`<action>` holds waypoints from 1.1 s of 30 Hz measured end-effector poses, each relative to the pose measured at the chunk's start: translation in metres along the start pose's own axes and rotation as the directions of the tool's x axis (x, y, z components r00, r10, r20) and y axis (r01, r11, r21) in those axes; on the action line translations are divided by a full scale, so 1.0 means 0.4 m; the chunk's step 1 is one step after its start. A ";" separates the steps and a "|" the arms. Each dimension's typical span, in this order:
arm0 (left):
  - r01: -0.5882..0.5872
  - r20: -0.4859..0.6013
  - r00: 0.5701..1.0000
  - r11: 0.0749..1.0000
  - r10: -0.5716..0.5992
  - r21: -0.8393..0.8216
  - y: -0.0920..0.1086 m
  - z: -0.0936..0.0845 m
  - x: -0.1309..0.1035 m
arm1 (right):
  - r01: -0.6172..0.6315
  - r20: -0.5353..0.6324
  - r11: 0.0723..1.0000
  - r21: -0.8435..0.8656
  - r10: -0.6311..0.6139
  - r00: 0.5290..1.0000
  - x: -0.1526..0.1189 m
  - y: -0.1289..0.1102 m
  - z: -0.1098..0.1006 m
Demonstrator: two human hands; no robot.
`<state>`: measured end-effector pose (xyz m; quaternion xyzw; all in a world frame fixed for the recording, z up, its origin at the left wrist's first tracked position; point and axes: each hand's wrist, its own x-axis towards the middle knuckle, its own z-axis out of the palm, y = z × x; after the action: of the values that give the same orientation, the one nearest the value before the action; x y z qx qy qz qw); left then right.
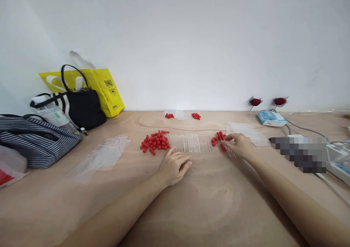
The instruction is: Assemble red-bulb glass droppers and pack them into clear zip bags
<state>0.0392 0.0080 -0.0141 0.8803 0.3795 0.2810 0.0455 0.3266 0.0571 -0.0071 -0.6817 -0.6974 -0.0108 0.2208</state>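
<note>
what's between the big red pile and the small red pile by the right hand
In the head view, a row of thin clear tubes lies between the big red pile and the small red pile.

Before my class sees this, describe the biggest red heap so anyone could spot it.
On the wooden table, find the row of thin clear tubes. At its left end, beyond the left hand, lies the heap of red bulbs, far fuller than the red cluster by the right hand.
</note>
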 end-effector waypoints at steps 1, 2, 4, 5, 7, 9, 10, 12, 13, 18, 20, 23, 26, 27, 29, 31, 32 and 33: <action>-0.002 0.001 1.000 1.000 0.002 0.000 0.000 0.000 0.000 | 0.025 0.013 1.000 -0.010 -0.025 1.000 -0.006 0.002 -0.002; -0.004 0.000 1.000 1.000 0.004 0.000 -0.001 0.000 -0.001 | 0.046 0.027 0.999 -0.027 -0.046 0.999 -0.011 0.003 -0.004; -0.007 0.000 1.000 1.000 0.007 -0.002 -0.001 0.000 -0.001 | 0.069 0.046 0.995 -0.071 -0.066 0.997 -0.021 -0.001 -0.008; -0.008 -0.001 1.000 1.000 0.008 -0.002 -0.002 0.000 -0.001 | 0.069 0.052 0.993 -0.096 -0.064 0.997 -0.024 -0.005 -0.010; -0.006 -0.002 1.000 1.000 0.006 0.000 -0.001 0.000 0.000 | 0.058 0.067 0.988 -0.145 -0.049 0.997 -0.030 -0.016 -0.013; -0.006 -0.004 1.000 1.000 0.006 0.001 0.001 0.000 0.000 | 0.045 0.084 0.983 -0.177 -0.030 0.996 -0.033 -0.028 -0.014; -0.008 -0.008 1.000 1.000 0.008 0.002 0.002 0.000 0.000 | 0.038 0.088 0.982 -0.187 -0.022 0.996 -0.034 -0.032 -0.014; -0.019 -0.029 0.999 1.000 0.019 0.000 0.002 0.000 0.000 | 0.014 0.069 0.983 -0.185 -0.001 0.998 -0.036 -0.040 -0.015; -0.026 -0.042 0.999 1.000 0.026 -0.005 0.002 0.000 0.001 | -0.007 0.049 0.987 -0.163 0.016 0.999 -0.038 -0.043 -0.015; -0.014 -0.123 0.992 0.994 0.001 -0.109 -0.008 0.000 0.012 | 0.002 0.039 0.931 0.364 -0.018 0.999 -0.065 -0.089 0.001; 0.039 -0.141 0.988 0.986 -0.063 -0.165 -0.012 0.002 0.020 | 0.054 0.046 0.809 0.585 -0.100 0.994 -0.087 -0.132 0.019; 0.142 -0.099 0.980 0.955 -0.173 -0.262 -0.013 0.006 0.027 | 0.110 0.023 0.715 0.690 -0.173 0.985 -0.121 -0.208 0.048; 0.196 -0.025 0.974 0.891 -0.226 -0.409 -0.011 0.008 0.027 | 0.189 -0.016 0.709 0.680 -0.244 0.970 -0.142 -0.263 0.069; 0.203 -0.008 0.972 0.858 -0.235 -0.471 -0.010 0.008 0.027 | 0.212 -0.030 0.711 0.671 -0.260 0.965 -0.144 -0.271 0.072; 0.216 0.007 0.965 0.781 -0.261 -0.586 -0.009 0.007 0.027 | 0.243 -0.050 0.722 0.647 -0.278 0.959 -0.135 -0.268 0.076; 0.235 0.009 0.952 0.710 -0.307 -0.663 -0.008 0.006 0.027 | 0.248 -0.064 0.760 0.600 -0.263 0.963 -0.113 -0.246 0.075; 0.249 0.011 0.943 0.686 -0.332 -0.684 -0.008 0.006 0.026 | 0.234 -0.068 0.793 0.563 -0.238 0.969 -0.097 -0.230 0.073; 0.263 0.014 0.935 0.669 -0.354 -0.696 -0.009 0.008 0.026 | 0.208 -0.073 0.833 0.513 -0.199 0.977 -0.079 -0.214 0.071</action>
<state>0.0444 0.0180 -0.0130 0.7039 0.3936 0.4429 0.3917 0.2355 0.0300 -0.0185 -0.5189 -0.7411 0.1483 0.3995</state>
